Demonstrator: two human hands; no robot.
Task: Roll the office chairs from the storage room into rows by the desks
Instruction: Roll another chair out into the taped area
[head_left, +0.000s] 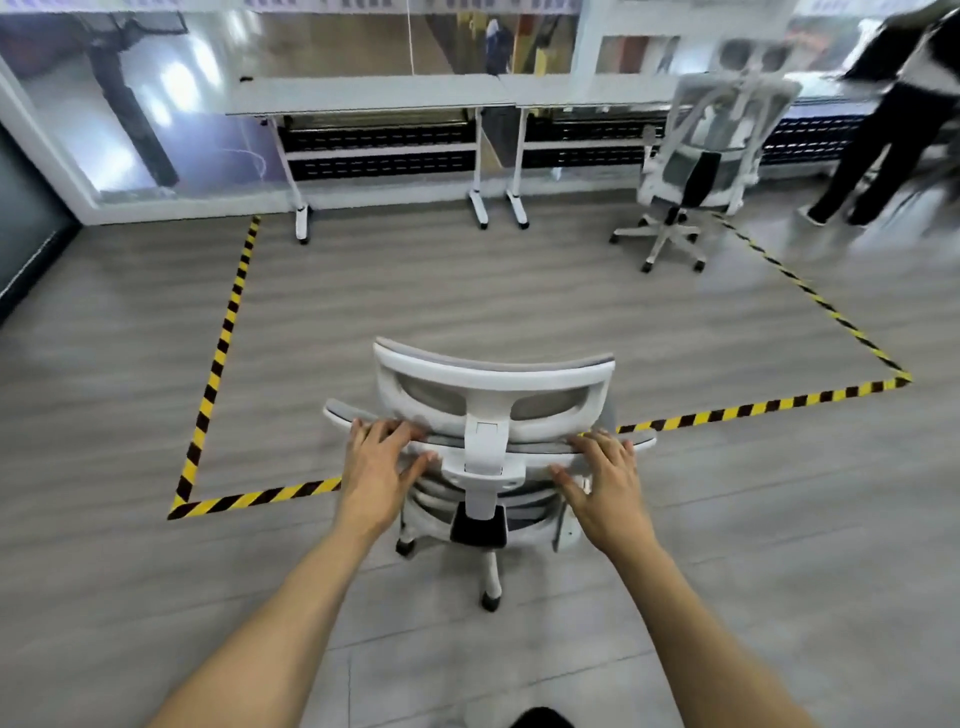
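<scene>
A person pushes a white mesh chair (493, 384) across the grey floor (467, 291). The left hand (382, 460) and right hand (605, 483) lie on the top edge of its backrest, fingers nearly straight and spread, thumbs splayed below, pressing rather than clasping. The chair stands on the near line of the yellow-and-black tape (218, 364), well short of the 2 desks (363, 93), where 1 parked chair (696, 156) sits at the right. With no firm grip, a caster catching on the tape could twist the chair off line or tip the backrest out from under the palms. A hard shove might send it into the parked chair, a desk leg, or the blurred person (883, 104) at far right.
</scene>
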